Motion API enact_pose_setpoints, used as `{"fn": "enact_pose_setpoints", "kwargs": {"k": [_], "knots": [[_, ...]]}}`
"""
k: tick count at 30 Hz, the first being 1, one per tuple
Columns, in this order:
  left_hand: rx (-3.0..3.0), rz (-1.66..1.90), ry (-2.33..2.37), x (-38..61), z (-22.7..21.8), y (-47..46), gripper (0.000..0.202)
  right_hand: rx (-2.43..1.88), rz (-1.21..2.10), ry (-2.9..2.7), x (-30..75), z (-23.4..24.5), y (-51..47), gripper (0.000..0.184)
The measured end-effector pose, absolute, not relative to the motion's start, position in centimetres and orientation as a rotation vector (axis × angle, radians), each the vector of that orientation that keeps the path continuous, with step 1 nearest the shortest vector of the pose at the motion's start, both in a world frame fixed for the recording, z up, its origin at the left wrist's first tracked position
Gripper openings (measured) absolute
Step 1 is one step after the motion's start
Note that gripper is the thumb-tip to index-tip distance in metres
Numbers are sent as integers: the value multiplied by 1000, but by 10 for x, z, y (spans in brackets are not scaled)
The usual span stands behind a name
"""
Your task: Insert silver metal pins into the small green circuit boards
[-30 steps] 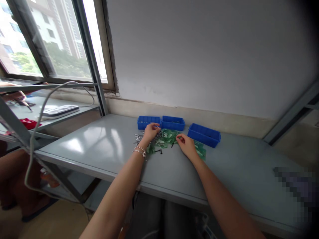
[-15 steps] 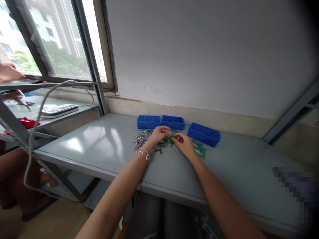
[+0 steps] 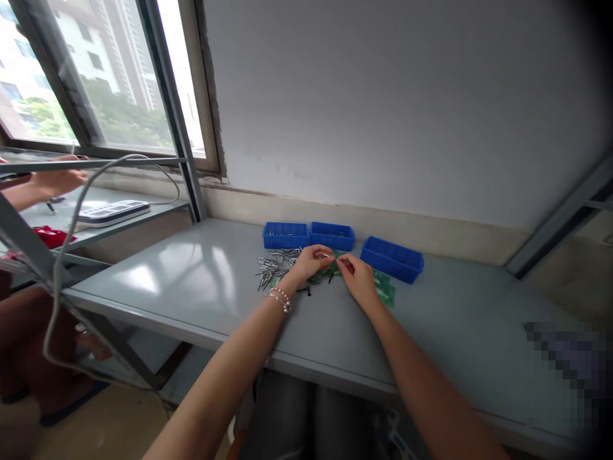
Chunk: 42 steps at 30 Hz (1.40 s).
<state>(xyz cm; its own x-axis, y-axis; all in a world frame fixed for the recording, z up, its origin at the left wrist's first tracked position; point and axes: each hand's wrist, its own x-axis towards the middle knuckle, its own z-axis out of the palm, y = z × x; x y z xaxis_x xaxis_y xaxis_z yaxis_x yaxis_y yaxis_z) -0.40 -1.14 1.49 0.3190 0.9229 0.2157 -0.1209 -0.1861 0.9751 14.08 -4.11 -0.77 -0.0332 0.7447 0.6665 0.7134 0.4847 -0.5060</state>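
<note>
My left hand (image 3: 311,263) is closed in a pinch on a thin metal rod (image 3: 328,255) over the green plastic bags. Close beside it, my right hand (image 3: 358,276) pinches at the rod's right end; what lies between its fingertips is too small to make out. A pile of silvery metal rods (image 3: 269,271) is spread left of my left hand. Small green bags (image 3: 384,289) lie under and right of my hands. A black screw (image 3: 305,291) rests near my left wrist, and another dark piece (image 3: 330,279) lies below my fingertips.
Two blue bins (image 3: 286,240) (image 3: 332,237) with small parts stand behind my hands, and a third blue bin (image 3: 391,260) sits to the right. At left are a metal frame, a cable (image 3: 60,275), a white power strip (image 3: 113,213) and another person's hand (image 3: 57,183).
My hands have come closer together, with the right fingertips now meeting the rod near my left hand. The other person's hand at left has moved lower and to the right.
</note>
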Motion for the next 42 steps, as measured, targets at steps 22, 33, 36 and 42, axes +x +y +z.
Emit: {"fn": "enact_pose_setpoints", "kwargs": {"k": [22,33,36,42], "knots": [[1437,1120,792,-5,16,-13,22,-1259,-16,-1753,141,-7,-41,22],[1454,1113,787,-4,16,-12,21,-1250,-15,-1755,143,-9,-40,22],[1464,1111,790,-5,16,-12,23,-1240,-13,-1758,143,-9,-40,21],[1506,1095,793,-4,16,-12,24,-1231,-11,-1749,142,-7,-41,20]]}}
